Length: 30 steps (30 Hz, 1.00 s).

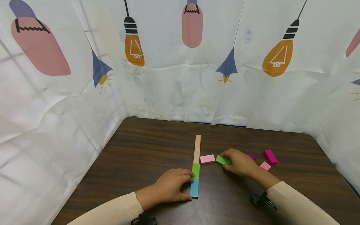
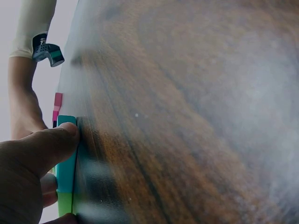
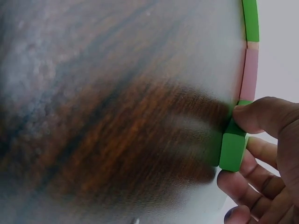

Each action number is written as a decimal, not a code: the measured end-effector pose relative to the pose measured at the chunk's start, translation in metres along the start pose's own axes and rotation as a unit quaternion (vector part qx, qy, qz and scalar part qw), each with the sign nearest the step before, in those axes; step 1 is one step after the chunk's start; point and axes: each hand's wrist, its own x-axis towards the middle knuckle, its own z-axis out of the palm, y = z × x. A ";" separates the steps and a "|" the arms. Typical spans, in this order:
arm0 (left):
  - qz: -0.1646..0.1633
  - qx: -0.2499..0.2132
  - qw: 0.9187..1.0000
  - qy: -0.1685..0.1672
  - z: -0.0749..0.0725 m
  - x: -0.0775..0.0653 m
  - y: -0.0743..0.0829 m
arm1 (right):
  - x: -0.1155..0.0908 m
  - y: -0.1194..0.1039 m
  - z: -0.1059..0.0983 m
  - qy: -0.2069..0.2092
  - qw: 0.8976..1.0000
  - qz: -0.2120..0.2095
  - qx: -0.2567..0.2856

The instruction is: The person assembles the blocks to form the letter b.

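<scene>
Pinched between the thumb and fingers of my right hand (image 1: 239,162) is a green block (image 1: 222,160), low over the table or on it. The right wrist view shows its near end (image 3: 232,151) between thumb and fingers. A pink block (image 1: 207,159) lies just left of it, beside a straight column. That column has two plain wooden blocks (image 1: 198,141), another green block (image 1: 196,170) and a blue block (image 1: 194,188) nearest me. My left hand (image 1: 171,186) touches the column's left side, thumb at the blue block's near end, fingertips around the blue-green joint.
Right of my right hand lie a purple block (image 1: 252,156), a magenta block (image 1: 271,156) and a second pink block (image 1: 265,166), partly behind the hand. The dark wooden table (image 1: 152,143) ends at a white printed curtain (image 1: 174,93) at the back and left.
</scene>
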 end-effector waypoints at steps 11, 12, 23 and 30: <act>-0.001 0.002 1.000 -0.003 0.000 0.001 0.001 | -0.002 0.001 -0.003 -0.004 1.000 0.001 0.011; -0.001 0.002 1.000 -0.003 -0.001 0.001 0.001 | -0.003 0.002 -0.005 -0.003 1.000 0.003 0.013; -0.008 -0.003 1.000 -0.013 -0.001 0.001 0.001 | -0.021 0.018 -0.027 0.018 1.000 -0.002 0.019; -0.008 -0.005 1.000 -0.014 -0.001 0.001 0.001 | -0.034 0.033 -0.037 0.039 0.999 -0.025 0.023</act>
